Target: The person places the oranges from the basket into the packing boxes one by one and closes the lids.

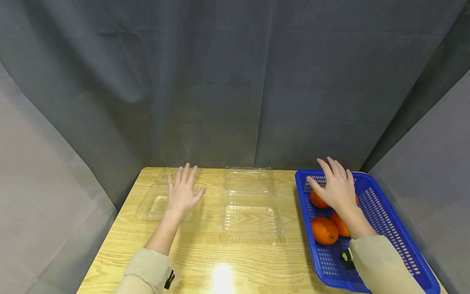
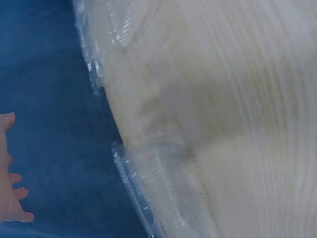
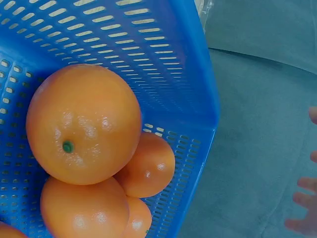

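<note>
My left hand (image 1: 182, 196), fingers spread and straight, hovers over a clear plastic clamshell box (image 1: 152, 206) that lies with its lid folded back. Another clear clamshell box (image 1: 249, 218), also laid out flat with its lid at the back, is to the right of that hand. Over the far end of a blue plastic basket (image 1: 390, 222), my right hand (image 1: 337, 190) is held with fingers apart and nothing in its grasp. Several oranges (image 3: 84, 124) lie in the basket beneath it; the hand and forearm partly cover them in the head view.
A light wooden table (image 1: 198, 257) carries everything, with the basket along its right side. Dark grey cloth (image 1: 220, 90) hangs behind the table's back edge, and paler grey cloth (image 1: 44, 183) hangs at the sides. A black strap (image 1: 169, 279) sits at the left cuff.
</note>
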`<state>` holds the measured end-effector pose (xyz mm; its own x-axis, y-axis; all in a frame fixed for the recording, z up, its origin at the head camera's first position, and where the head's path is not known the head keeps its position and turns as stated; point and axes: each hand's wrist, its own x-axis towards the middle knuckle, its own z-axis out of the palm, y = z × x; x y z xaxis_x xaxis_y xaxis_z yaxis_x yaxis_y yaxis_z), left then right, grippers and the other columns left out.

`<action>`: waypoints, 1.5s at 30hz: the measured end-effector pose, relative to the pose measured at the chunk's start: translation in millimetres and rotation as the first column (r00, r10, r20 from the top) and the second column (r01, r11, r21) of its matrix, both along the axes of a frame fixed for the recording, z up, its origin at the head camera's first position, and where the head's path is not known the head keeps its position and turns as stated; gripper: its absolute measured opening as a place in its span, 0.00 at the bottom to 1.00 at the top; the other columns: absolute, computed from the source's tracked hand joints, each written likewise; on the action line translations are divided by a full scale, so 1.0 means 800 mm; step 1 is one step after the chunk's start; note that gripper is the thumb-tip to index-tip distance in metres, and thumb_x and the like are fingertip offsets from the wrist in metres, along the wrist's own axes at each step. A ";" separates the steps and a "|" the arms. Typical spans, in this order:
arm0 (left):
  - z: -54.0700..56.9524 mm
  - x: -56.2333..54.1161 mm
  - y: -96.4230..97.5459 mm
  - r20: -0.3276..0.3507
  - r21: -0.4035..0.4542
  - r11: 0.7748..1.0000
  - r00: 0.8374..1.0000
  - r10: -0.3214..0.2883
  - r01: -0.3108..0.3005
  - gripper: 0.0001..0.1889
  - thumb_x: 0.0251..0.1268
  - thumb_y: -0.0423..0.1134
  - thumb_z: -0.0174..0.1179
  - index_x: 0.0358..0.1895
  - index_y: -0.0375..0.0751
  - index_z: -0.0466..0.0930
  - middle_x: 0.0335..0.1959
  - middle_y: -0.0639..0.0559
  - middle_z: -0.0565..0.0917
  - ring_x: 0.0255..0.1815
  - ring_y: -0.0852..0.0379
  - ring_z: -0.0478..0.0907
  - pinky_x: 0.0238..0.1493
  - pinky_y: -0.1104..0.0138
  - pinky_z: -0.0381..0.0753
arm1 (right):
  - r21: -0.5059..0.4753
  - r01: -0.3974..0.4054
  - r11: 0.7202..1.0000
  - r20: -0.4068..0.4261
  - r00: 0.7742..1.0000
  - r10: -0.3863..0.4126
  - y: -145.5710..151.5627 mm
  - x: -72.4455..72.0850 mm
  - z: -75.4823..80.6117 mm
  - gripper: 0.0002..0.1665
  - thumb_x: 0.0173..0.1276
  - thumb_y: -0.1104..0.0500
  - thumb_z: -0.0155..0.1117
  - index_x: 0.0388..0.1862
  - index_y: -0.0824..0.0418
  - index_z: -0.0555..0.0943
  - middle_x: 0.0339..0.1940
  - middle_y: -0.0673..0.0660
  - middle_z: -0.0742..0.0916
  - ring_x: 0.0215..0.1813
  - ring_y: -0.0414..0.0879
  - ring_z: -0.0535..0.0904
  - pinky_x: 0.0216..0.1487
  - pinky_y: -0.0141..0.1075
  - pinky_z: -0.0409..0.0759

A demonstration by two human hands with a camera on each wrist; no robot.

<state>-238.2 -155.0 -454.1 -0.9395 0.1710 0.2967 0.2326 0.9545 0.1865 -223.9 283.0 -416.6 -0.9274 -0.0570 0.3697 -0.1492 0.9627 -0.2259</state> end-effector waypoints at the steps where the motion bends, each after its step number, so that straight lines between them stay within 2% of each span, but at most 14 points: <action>1: -0.002 0.000 0.002 -0.023 0.000 1.000 1.000 0.002 -0.002 0.38 0.61 0.59 0.49 0.70 0.45 0.51 0.69 0.41 0.55 0.70 0.41 0.49 0.65 0.42 0.39 | -0.003 0.000 1.000 -0.023 1.000 0.000 0.000 0.000 0.000 0.40 0.61 0.39 0.55 0.67 0.57 0.61 0.66 0.67 0.64 0.65 0.65 0.57 0.59 0.65 0.51; 5: -0.015 0.003 0.009 -0.111 -0.018 1.000 0.994 0.007 -0.009 0.34 0.61 0.57 0.48 0.65 0.39 0.61 0.57 0.40 0.69 0.59 0.42 0.64 0.62 0.46 0.55 | -0.011 -0.020 1.000 -0.074 0.997 0.019 0.000 0.002 -0.003 0.34 0.60 0.47 0.59 0.62 0.61 0.66 0.57 0.68 0.71 0.56 0.66 0.65 0.52 0.64 0.61; 10: -0.036 0.010 0.020 -0.201 -0.031 0.999 0.979 -0.043 0.038 0.28 0.60 0.52 0.49 0.56 0.34 0.69 0.47 0.42 0.75 0.48 0.45 0.70 0.54 0.52 0.65 | -0.002 -0.051 0.999 -0.099 0.994 0.051 0.006 0.007 -0.008 0.30 0.58 0.52 0.60 0.57 0.64 0.68 0.51 0.68 0.74 0.49 0.66 0.69 0.49 0.62 0.65; 13: -0.051 0.014 0.025 -0.233 -0.053 0.996 0.969 -0.078 0.068 0.24 0.60 0.51 0.49 0.51 0.34 0.72 0.43 0.43 0.75 0.44 0.47 0.71 0.50 0.54 0.69 | 0.007 -0.063 0.998 -0.079 0.995 0.064 0.009 0.011 -0.010 0.29 0.58 0.53 0.60 0.56 0.64 0.69 0.49 0.68 0.75 0.47 0.65 0.71 0.47 0.61 0.67; 20: -0.083 0.021 0.033 -0.274 -0.104 0.987 0.950 -0.149 0.125 0.21 0.61 0.49 0.47 0.46 0.35 0.72 0.39 0.45 0.77 0.39 0.49 0.72 0.44 0.58 0.72 | 0.021 -0.086 0.996 0.022 0.996 0.086 0.015 0.020 -0.016 0.30 0.57 0.55 0.61 0.57 0.65 0.68 0.51 0.69 0.76 0.51 0.66 0.71 0.52 0.62 0.65; 26: -0.099 0.026 0.042 -0.198 -0.120 0.983 0.967 -0.161 0.139 0.21 0.63 0.51 0.45 0.47 0.36 0.71 0.41 0.46 0.76 0.42 0.50 0.72 0.45 0.59 0.71 | 0.053 -0.144 0.988 0.065 0.988 0.140 0.023 0.028 -0.029 0.31 0.56 0.55 0.63 0.57 0.67 0.68 0.52 0.72 0.75 0.52 0.67 0.70 0.49 0.62 0.67; 34: -0.105 0.033 0.054 -0.072 -0.081 0.988 0.988 -0.137 0.131 0.22 0.65 0.53 0.44 0.49 0.38 0.71 0.44 0.47 0.76 0.47 0.50 0.71 0.50 0.58 0.69 | 0.061 -0.136 0.989 0.198 0.973 0.121 0.028 0.030 -0.036 0.36 0.57 0.51 0.63 0.61 0.65 0.65 0.55 0.72 0.73 0.52 0.69 0.70 0.48 0.63 0.67; 42: -0.110 0.039 0.063 0.043 -0.054 0.991 0.992 -0.119 0.122 0.26 0.65 0.56 0.43 0.54 0.37 0.70 0.51 0.44 0.75 0.52 0.48 0.71 0.53 0.55 0.68 | 0.116 -0.174 0.978 0.333 0.934 0.127 0.028 0.033 -0.032 0.39 0.56 0.49 0.63 0.61 0.68 0.65 0.56 0.76 0.72 0.50 0.72 0.71 0.47 0.63 0.69; 45: -0.114 0.041 0.064 0.068 -0.058 0.992 0.991 -0.111 0.115 0.28 0.65 0.56 0.42 0.56 0.37 0.69 0.53 0.43 0.75 0.53 0.47 0.70 0.54 0.54 0.68 | 0.132 -0.188 0.973 0.408 0.905 0.119 0.029 0.034 -0.029 0.40 0.55 0.47 0.64 0.61 0.69 0.66 0.56 0.77 0.71 0.49 0.72 0.71 0.45 0.63 0.70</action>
<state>-205.1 -103.6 -545.6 -0.9300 0.2932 0.2215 0.3289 0.9330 0.1461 -196.4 306.0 -440.1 -0.9698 -0.2384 -0.0518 -0.2295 0.9635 -0.1376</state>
